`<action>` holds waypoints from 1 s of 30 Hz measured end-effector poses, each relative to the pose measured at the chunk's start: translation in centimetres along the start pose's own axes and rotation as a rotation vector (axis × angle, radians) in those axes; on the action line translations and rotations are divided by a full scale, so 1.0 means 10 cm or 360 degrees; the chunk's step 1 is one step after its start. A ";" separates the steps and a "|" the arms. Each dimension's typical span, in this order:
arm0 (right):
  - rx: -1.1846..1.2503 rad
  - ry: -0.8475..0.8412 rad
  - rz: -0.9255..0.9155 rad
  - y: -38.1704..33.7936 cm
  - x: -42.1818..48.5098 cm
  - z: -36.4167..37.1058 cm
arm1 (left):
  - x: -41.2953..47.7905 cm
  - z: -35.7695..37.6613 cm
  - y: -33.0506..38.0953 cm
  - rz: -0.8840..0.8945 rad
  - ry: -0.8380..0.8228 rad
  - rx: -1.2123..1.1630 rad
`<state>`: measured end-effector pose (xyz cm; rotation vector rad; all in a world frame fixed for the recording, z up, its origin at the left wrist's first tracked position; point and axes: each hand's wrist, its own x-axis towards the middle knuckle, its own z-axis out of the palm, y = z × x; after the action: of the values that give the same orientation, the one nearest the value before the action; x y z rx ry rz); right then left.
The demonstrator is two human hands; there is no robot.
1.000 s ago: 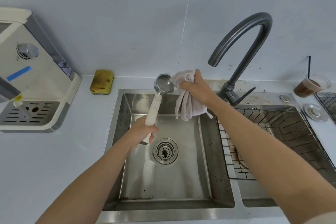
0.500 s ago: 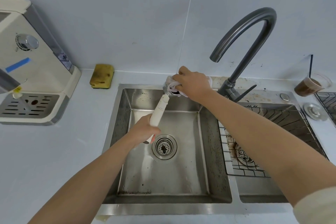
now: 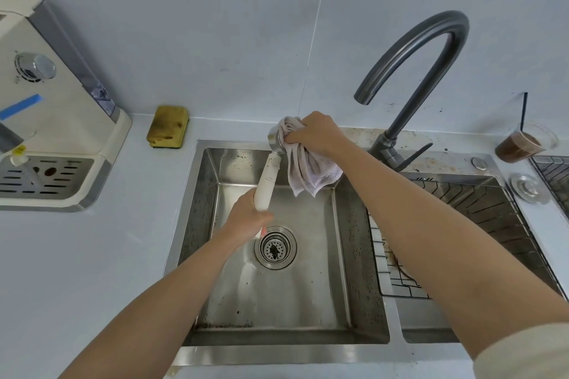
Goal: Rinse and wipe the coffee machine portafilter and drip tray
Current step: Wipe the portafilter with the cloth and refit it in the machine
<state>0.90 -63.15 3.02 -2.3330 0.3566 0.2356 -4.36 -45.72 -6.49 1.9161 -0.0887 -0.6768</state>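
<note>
Over the sink, the left hand, reaching from 7 o'clock, curls round the white handle of the portafilter. The right hand at 12 o'clock clutches a cloth against its metal head; the drip tray sits at 9 o'clock.

The sink is brushed steel, dull and speckled on its walls. The tap is dark matt metal. The portafilter has a shiny metal head and a smooth cream plastic handle; the cloth against it is soft pale fabric. The sponge looks rough.
</note>
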 end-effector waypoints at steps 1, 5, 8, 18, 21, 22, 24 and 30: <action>0.0053 -0.0042 -0.0023 0.00 -0.01 -0.01 | 0.00 -0.01 -0.01 -0.0005 0.0018 -0.0011; 0.0318 -0.0182 -0.0153 0.02 -0.01 0.00 | 0.01 -0.08 -0.03 -0.0003 0.0065 -0.0071; 0.0501 -0.0162 -0.0214 0.07 0.02 0.05 | 0.03 -0.13 -0.04 -0.0029 0.0072 -0.0097; -0.0358 -0.0076 -0.0355 0.31 0.60 0.04 | 0.06 -0.39 -0.32 -0.0188 0.0203 -0.0301; -0.0783 -0.0050 -0.0328 0.30 0.82 0.09 | 0.08 -0.42 -0.40 -0.0229 0.0185 -0.0365; -0.0939 -0.0041 -0.0351 0.28 0.89 0.11 | 0.09 -0.42 -0.41 -0.0251 0.0170 -0.0388; -0.1148 0.0021 -0.0416 0.24 1.03 0.19 | 0.13 -0.43 -0.43 -0.0297 0.0144 -0.0423; -0.1429 0.0162 -0.0637 0.22 1.40 0.54 | 0.25 -0.40 -0.48 -0.0371 0.0096 -0.0431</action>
<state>13.11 -63.40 -5.97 -3.2348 -0.2399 0.0796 -1.42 -41.17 -10.56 1.6968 0.2565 -0.7444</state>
